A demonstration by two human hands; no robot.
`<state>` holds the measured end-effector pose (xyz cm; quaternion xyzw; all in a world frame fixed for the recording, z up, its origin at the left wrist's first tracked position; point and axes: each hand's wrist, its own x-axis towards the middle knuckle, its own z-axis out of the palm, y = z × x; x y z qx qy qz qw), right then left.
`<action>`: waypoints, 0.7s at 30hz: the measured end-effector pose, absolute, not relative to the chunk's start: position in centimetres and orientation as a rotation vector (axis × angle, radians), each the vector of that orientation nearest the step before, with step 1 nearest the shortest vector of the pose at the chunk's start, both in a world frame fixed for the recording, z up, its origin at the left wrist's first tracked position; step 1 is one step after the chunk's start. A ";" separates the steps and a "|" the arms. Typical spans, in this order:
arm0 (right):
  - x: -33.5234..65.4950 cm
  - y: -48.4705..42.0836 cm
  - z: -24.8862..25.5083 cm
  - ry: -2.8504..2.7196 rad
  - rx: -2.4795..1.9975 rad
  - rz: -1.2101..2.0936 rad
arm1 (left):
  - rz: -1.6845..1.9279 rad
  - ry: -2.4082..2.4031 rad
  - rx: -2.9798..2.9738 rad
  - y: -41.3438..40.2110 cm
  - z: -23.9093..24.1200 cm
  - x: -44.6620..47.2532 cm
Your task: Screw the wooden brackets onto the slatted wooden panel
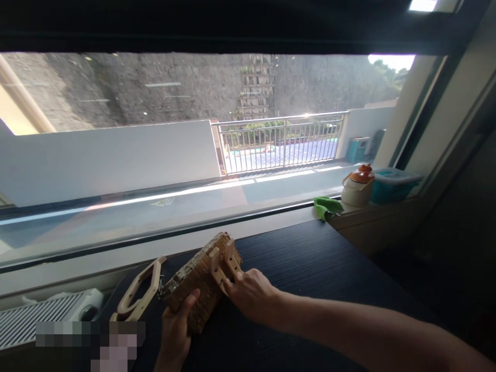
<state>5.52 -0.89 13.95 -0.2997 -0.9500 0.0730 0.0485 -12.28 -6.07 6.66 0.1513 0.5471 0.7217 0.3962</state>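
A wooden block-like model (201, 281) with slotted plywood pieces lies on a dark table (310, 268) by the window. My left hand (176, 330) grips its near end, thumb on top. My right hand (250, 294) pinches a light wooden piece (228, 263) at the block's right end, fingers closed on it. A flat wooden frame piece (141, 289) with a cut-out lies to the left of the block, touching the table.
A green cloth (327, 206), a cream kettle with an orange lid (358, 186) and a teal box (393, 183) sit on the sill at the right. A white device (58, 307) lies at the lower left. The window glass runs behind the table.
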 end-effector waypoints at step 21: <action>6.8 1.2 15.5 -2.625 -1.135 0.643 | 1.866 1.395 0.219 -5.9 7.7 -12.0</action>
